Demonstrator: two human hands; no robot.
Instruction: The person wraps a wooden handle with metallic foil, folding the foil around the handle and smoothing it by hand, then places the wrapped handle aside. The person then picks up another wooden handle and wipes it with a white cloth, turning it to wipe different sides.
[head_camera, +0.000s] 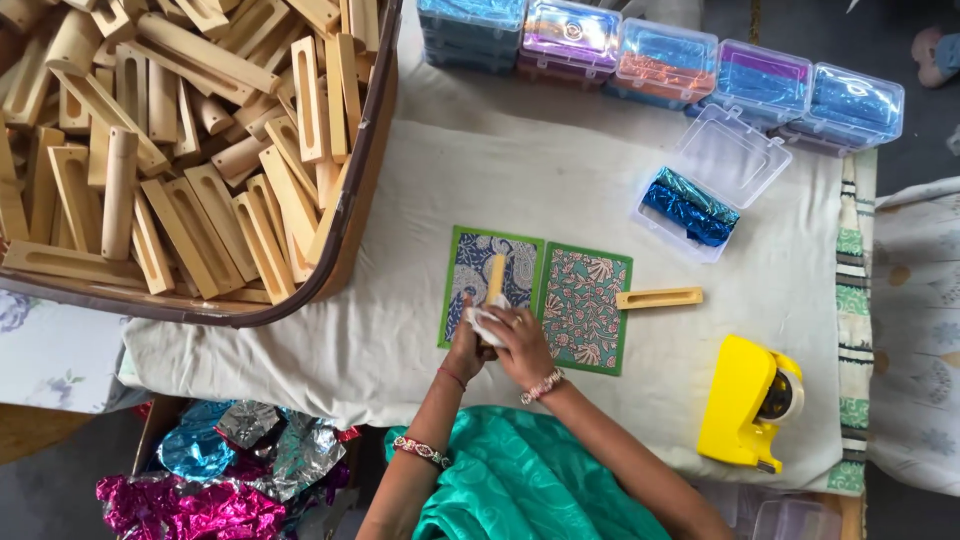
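- We see both hands closed together around the lower end of a wooden stick (495, 278): the left hand (466, 340) grips from the left, the right hand (518, 343) from the right, with a scrap of white paper (487, 322) pinched between them against the stick.
- The stick stands up from the hands over a blue patterned card (478, 268) with a green border.
- Just beside it on the right lies a teal flowered card (585, 308), and a second slotted wooden stick (659, 297) touches that card's right edge.
- Nearer us, a yellow tape holder (740, 400) sits at the right, well apart from the hands; crumpled foil (225, 470) in pink, blue and silver lies below the table edge.
- Farther off, an open clear box (722, 165) holds blue foil (690, 207).
- A big basket (358, 180) heaped with wooden pieces (160, 130) fills the upper left.
- A row of closed clear boxes (665, 60) lines the far edge.
- Everything rests on a white cloth (560, 180) over the table.
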